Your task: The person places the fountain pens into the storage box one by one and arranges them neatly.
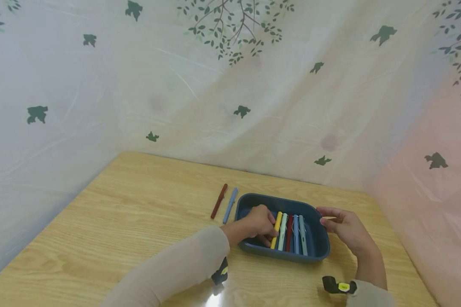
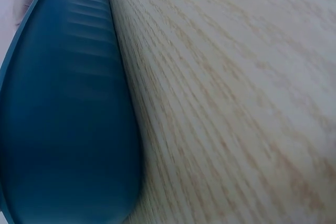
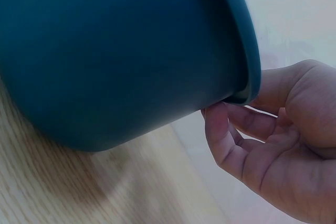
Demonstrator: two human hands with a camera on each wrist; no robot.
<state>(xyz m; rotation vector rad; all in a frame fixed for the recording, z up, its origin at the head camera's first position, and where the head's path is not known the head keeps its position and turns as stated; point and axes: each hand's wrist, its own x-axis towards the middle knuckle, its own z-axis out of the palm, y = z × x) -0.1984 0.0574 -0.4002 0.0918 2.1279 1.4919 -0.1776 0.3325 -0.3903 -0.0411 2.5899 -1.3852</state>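
Note:
My left hand point(image 1: 259, 222) reaches into a dark blue tray point(image 1: 249, 247), its curled fingers and thumb at a yellow pen point(image 1: 276, 230) that it pinches. To the right of that pen a pale green pen point(image 1: 282, 232), a dark red pen point(image 1: 290, 232), a blue pen point(image 1: 296, 233) and a grey-green pen point(image 1: 303, 234) lie side by side, clips showing. My right hand point(image 1: 347, 228) grips the tray's right rim. In the right wrist view, its thumb and fingers point(image 3: 218, 124) hold the edge from both sides. The left wrist view shows only the tray's outer wall point(image 2: 73, 114), with the left hand hidden.
Left of the tray, a red-brown pen point(image 1: 219, 201) and a light blue pen point(image 1: 230, 205) lie on the wood-grain table point(image 1: 138, 204). A pale curtain point(image 1: 199, 85) with leaf and bird prints hangs behind and beside the table.

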